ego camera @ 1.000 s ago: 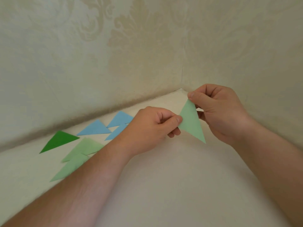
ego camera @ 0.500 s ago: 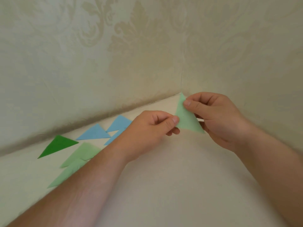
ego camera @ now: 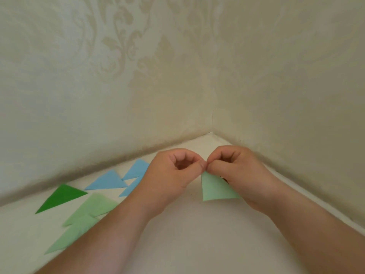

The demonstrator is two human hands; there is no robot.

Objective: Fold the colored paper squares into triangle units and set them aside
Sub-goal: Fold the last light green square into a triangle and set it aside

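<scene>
A pale table [ego camera: 197, 244] fills the lower frame. At center the left hand [ego camera: 173, 175] and right hand [ego camera: 237, 175] meet, curled fingertips pinching the top corner of a light green paper triangle [ego camera: 215, 189] — it seems to hang just above the surface. Lower left lie folded triangles — blue [ego camera: 107, 180], dark green [ego camera: 60, 197], light green [ego camera: 92, 206].

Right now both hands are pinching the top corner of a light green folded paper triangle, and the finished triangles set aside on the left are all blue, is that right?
Not quite. The head view shows both hands, left hand and right hand, pinching the light green folded paper triangle, but the set-aside pieces are mixed: blue paper triangles, one dark green paper triangle and light green paper triangles.
</scene>
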